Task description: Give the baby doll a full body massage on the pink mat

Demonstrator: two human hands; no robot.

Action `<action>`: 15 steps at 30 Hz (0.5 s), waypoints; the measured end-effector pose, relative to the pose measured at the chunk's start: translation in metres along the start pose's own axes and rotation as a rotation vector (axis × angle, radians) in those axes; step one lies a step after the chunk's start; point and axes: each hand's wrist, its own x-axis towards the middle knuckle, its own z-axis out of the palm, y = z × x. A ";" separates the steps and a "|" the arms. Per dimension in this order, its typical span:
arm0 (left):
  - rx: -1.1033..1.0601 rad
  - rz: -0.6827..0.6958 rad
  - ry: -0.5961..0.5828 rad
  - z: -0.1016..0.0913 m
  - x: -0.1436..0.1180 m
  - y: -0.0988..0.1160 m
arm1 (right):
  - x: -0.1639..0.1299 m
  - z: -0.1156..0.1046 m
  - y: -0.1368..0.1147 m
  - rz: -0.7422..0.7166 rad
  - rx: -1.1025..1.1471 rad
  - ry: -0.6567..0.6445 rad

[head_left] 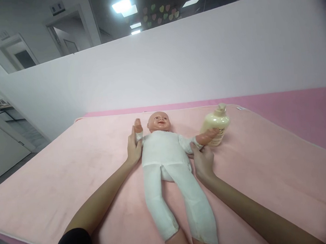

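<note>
A baby doll (165,148) with a white cloth body lies on its back, head away from me and legs toward me. My left hand (133,148) is closed around the doll's arm at the left, near its wrist, with the small hand sticking up above my fingers. At the right, my right hand (203,158) grips the doll's other arm just below the wrist, thumb on top. Right behind that arm stands a cream pump bottle (215,120), partly covered by the doll's hand. The doll's feet are cut off by the lower edge of the view.
A pink blanket (252,167) covers the padded table under the doll. A white wall (176,69) rises behind its far edge, with a window above. A door (2,144) and a doorway are at the far left.
</note>
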 end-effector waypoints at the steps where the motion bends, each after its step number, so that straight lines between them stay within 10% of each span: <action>1: 0.082 0.066 -0.050 0.000 -0.001 0.002 | 0.001 0.000 0.001 0.000 -0.038 -0.028; 15: 0.545 0.407 -0.216 -0.004 -0.006 0.009 | 0.005 -0.008 -0.014 -0.784 -1.245 -0.443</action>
